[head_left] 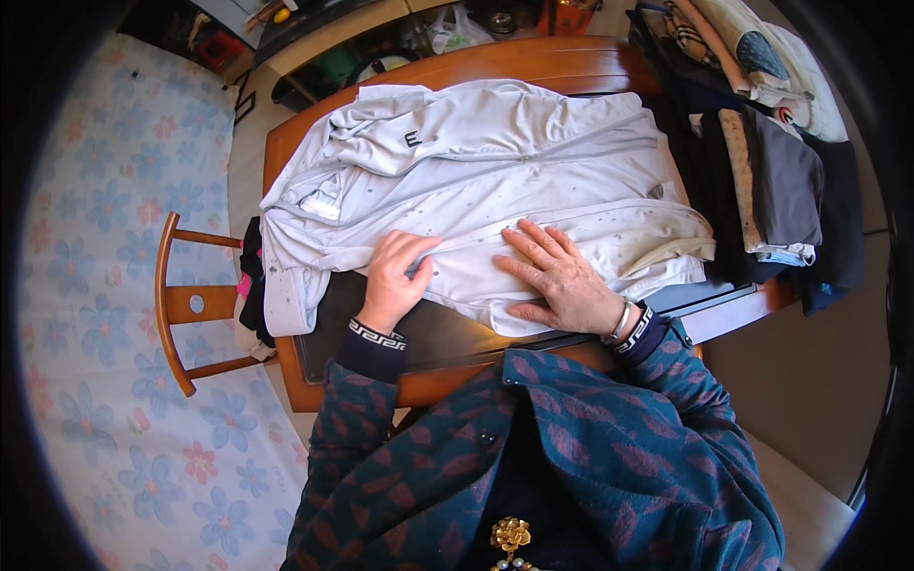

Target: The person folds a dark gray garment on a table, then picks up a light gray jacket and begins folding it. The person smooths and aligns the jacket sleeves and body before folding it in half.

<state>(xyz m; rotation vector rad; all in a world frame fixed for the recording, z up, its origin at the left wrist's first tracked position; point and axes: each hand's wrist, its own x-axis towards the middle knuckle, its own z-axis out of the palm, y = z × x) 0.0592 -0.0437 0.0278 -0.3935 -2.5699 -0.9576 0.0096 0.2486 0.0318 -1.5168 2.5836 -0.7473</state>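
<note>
A white zip-up jacket with scattered dark spots lies spread across a wooden table, its front unzipped and its neck end to the left. My right hand rests flat on the near front panel, palm down with fingers spread. At the panel's near edge, left of centre, my left hand touches the cloth with bent fingers, its thumb held apart. Nothing shows gripped in either hand. One sleeve hangs toward me at the left. The far panel is rumpled and carries a small dark mark.
The table has a dark inset top and wooden rim. Folded clothes are piled at the right, with more behind them. A wooden chair bearing dark cloth stands left, beside a flower-patterned sheet. Shelves hold a plastic bag beyond the table.
</note>
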